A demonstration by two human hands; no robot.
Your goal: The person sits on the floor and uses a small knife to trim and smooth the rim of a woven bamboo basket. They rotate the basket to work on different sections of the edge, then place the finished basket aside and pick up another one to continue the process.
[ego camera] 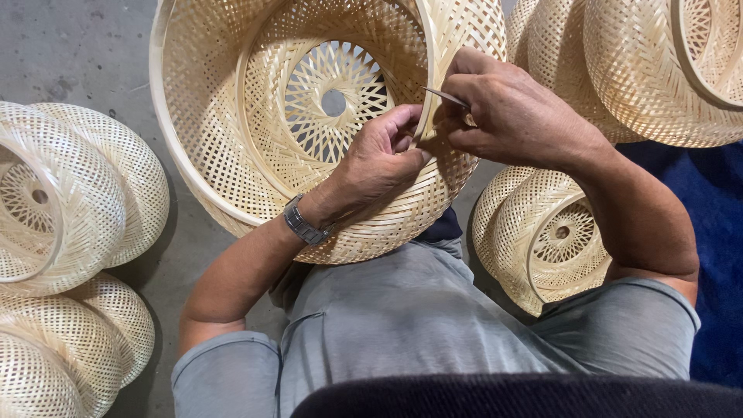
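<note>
Woven bamboo lampshade: big, pale and openwork, tipped on its side across the person's lap, its wide mouth facing the camera and a starburst weave ringing the small round hole at the far end.
Rim band: a flat bamboo hoop runs up the shade's right edge, and both hands meet right on it.
Left hand: reaching in from below, fingers curled and clamped over the rim, thumb pressing the outer weave just under the hoop.
Right hand: closed tight, pinching a thin bamboo strip whose pointed end pokes out leftward at the rim, close to the left fingertips.
Wristwatch: dark metal band on the left wrist, resting against the shade's lower wall.
Clothing: grey T-shirt, sleeves at the upper arms.
Left side: a stack of finished woven shades sits on the grey concrete floor.
Right side: more woven shades crowd the top corner, and another lies just beside the right forearm.
Far right: blue mat under that pile.
</note>
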